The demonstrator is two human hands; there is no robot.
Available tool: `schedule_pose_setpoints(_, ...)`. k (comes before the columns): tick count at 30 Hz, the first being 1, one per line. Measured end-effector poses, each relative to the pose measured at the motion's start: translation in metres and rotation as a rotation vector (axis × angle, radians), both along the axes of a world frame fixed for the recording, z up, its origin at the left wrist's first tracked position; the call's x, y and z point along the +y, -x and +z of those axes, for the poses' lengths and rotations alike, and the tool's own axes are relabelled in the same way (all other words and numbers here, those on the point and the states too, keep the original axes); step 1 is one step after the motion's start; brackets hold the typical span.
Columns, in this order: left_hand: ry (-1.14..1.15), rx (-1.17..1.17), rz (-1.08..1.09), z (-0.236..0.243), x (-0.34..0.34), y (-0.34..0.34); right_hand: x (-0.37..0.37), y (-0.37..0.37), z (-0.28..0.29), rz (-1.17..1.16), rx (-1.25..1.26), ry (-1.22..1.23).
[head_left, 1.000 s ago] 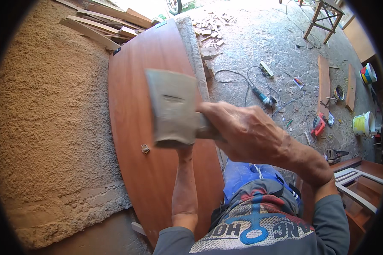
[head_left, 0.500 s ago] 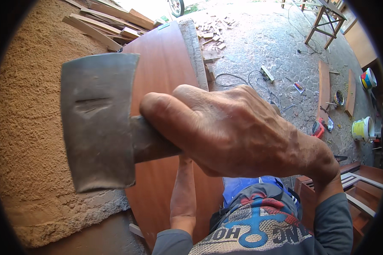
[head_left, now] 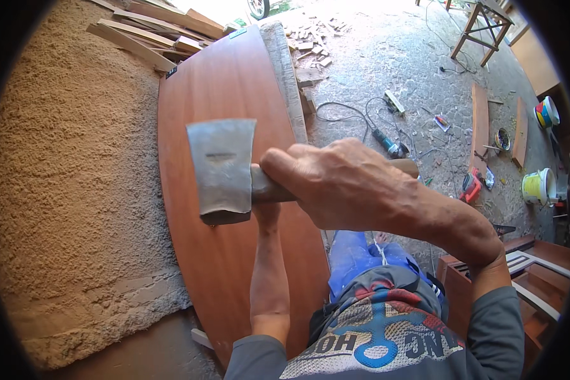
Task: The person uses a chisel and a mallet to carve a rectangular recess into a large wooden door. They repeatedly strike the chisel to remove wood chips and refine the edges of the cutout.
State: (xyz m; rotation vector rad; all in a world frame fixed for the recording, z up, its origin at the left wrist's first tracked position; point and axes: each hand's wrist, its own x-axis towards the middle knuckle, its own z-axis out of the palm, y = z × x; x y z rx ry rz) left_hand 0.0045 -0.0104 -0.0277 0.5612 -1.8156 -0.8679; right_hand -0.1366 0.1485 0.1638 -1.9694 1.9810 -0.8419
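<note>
My right hand (head_left: 342, 187) grips the short handle of an axe, whose worn grey steel head (head_left: 221, 168) hangs over a long reddish-brown wooden panel (head_left: 221, 278). The handle's far end pokes out past my knuckles on the right. Under the axe lies my left forearm, reaching up the panel; only part of my left hand (head_left: 267, 214) shows, its fingers hidden behind the axe head and handle.
Sawdust (head_left: 76, 190) covers the left side, with offcuts (head_left: 145, 38) piled beyond. On the floor are an angle grinder (head_left: 386, 142), cords, a red power tool (head_left: 470, 187), boards (head_left: 479, 126) and buckets (head_left: 537, 187). A wooden stool (head_left: 484, 28) stands back right; cabinet pieces (head_left: 538, 285) lie lower right.
Half a second ago the axe was raised close to the camera, far left; it has since dropped farther away and rightward over the panel, near where it was a second ago.
</note>
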Motion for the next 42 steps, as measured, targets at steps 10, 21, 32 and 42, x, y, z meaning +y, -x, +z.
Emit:
schedule_pose_setpoints(10, 0.009, 0.008, -0.020, -0.005, 0.006, 0.005, 0.031, 0.009, -0.026, -0.091, -0.143, 0.177)
schedule_pose_setpoints(21, -0.006, 0.003, -0.034, -0.005, 0.013, 0.012, 0.032, 0.010, -0.044, -0.076, -0.126, 0.150)
schedule_pose_setpoints(32, -0.083, 0.031, 0.011, -0.009, 0.036, 0.008, 0.015, 0.014, -0.058, 0.023, -0.056, -0.269)
schedule_pose_setpoints(42, -0.054, -0.050, -0.021, 0.012, 0.019, 0.008, 0.039, 0.011, -0.077, -0.140, -0.211, -0.001)
